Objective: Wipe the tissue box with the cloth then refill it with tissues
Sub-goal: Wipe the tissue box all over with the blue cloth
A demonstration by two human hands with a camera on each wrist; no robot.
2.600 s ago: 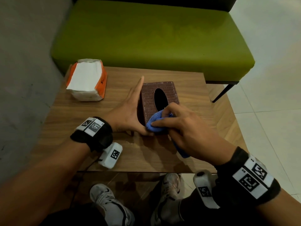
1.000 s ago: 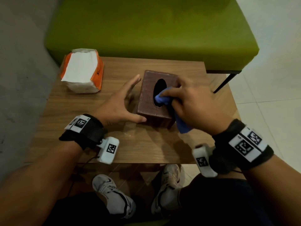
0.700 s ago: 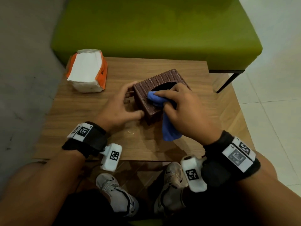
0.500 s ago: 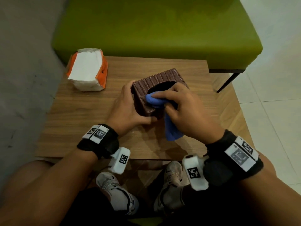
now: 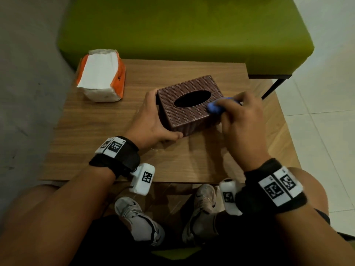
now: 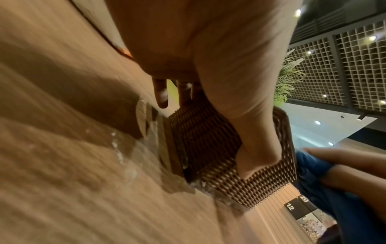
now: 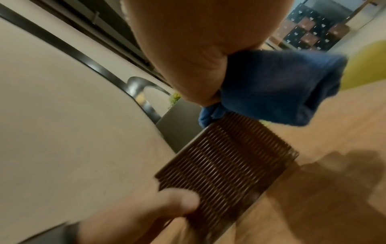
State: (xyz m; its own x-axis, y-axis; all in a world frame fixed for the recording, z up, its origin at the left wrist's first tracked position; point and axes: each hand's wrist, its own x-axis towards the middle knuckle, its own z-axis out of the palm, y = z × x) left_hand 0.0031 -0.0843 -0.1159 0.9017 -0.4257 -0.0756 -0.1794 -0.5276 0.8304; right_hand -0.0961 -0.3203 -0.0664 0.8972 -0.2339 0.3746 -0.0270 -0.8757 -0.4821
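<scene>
On the wooden surface (image 5: 96, 150), the left hand (image 5: 151, 123) grips the tissue box (image 5: 184, 114) by its left end, thumb on the near side. The right hand (image 5: 242, 120) clutches a blue cloth (image 5: 216, 108) against its right top edge. Farther left lies a tissue pack (image 5: 101, 81).

Tissue box (image 5: 189, 104): on the desk (image 5: 96, 135), about the middle, in front of me.
Pack of tissues (image 5: 101, 75): on the desk's far left corner, well apart from the box.
My left hand (image 5: 151, 121): against the box's left end, thumb along its near side.
My right hand (image 5: 242, 121): at the box's right end, pressing the cloth (image 5: 216, 108) on its top right corner.
Bench (image 5: 184, 25): behind the desk.
My shoes (image 5: 138, 217): on the floor below the desk's near edge.
</scene>
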